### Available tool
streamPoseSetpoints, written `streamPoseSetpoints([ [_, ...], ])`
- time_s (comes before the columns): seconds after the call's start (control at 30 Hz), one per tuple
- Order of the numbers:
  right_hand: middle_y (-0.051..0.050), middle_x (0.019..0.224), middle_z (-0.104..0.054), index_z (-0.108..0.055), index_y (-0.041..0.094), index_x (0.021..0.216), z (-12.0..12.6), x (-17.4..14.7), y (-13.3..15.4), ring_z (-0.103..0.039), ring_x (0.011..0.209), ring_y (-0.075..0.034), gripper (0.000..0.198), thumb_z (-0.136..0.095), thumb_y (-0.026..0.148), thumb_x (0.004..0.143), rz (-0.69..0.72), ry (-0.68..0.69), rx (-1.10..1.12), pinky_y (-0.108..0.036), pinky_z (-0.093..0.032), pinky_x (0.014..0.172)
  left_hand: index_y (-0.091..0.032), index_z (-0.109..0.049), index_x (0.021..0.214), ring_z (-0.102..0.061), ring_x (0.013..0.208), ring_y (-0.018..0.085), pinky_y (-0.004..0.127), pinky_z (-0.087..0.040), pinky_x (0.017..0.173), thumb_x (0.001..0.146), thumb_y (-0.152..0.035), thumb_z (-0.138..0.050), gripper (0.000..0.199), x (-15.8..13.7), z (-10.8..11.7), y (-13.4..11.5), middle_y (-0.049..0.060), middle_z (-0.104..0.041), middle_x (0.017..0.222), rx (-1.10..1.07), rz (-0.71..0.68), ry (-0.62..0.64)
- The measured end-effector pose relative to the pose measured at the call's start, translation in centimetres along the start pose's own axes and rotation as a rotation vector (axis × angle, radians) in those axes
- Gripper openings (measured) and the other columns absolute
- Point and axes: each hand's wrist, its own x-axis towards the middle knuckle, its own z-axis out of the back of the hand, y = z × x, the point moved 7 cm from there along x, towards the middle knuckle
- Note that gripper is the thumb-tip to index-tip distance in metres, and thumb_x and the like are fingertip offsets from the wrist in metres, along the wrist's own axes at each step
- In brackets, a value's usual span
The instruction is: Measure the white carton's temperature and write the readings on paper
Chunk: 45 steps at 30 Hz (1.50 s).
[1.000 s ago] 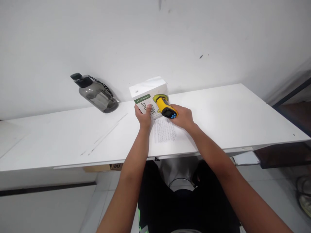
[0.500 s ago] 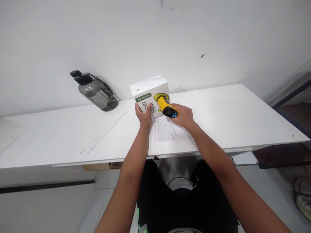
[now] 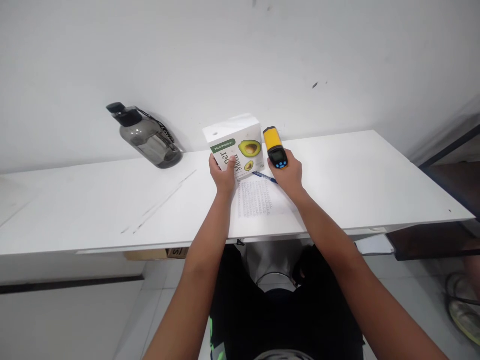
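Observation:
My left hand (image 3: 224, 173) is closed around the lower left of a white box (image 3: 235, 145) with a green label and avocado pictures, thumb on its front. The box is tilted above the desk. My right hand (image 3: 288, 172) grips a yellow and black infrared thermometer (image 3: 276, 149) just right of the box, its screen and blue buttons toward me; the handle is mostly hidden in my fingers. Below the box lies a sheet of paper (image 3: 257, 199) covered in handwriting. A blue pen (image 3: 264, 177) rests at its top, one end behind my right hand.
A grey see-through water bottle (image 3: 152, 140) with a black cap stands on the left of the white desk (image 3: 348, 185), near the wall (image 3: 210, 60). Under the desk, a cardboard box (image 3: 150, 254) shows at the left and a dark shelf (image 3: 427, 242) at the right.
My right hand has moved the thermometer rightward and up, away from the front of the box. The avocado pictures and the pen now show. My left hand still holds the box, barely shifted.

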Motion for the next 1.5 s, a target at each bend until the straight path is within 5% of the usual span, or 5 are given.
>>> streamPoseSetpoints([
  [0.33,-0.004,0.089,-0.067,-0.062,0.023,0.102,0.5,0.5,-2.0,-0.063,0.084,-0.022,0.031,-0.064,0.047,0.082,-0.266,-0.079,0.16,-0.037,-0.05,0.076,-0.023,-0.052,0.122,-0.063,0.119,0.024,0.04,-0.051,0.106,0.079,-0.049,-0.082,0.059,0.4,0.6,0.8,0.01,-0.062,0.126,0.043,0.042,-0.083],
  [1.5,-0.003,0.09,-0.066,-0.061,0.024,0.101,0.1,0.3,-1.6,-0.061,0.086,-0.022,0.029,-0.064,0.047,0.083,-0.239,-0.004,0.11,-0.038,-0.049,0.078,-0.028,-0.044,0.137,-0.056,0.132,0.024,0.044,-0.046,0.115,0.083,-0.047,-0.078,0.066,0.9,0.9,2.1,0.009,-0.054,0.137,0.082,0.047,-0.115],
])
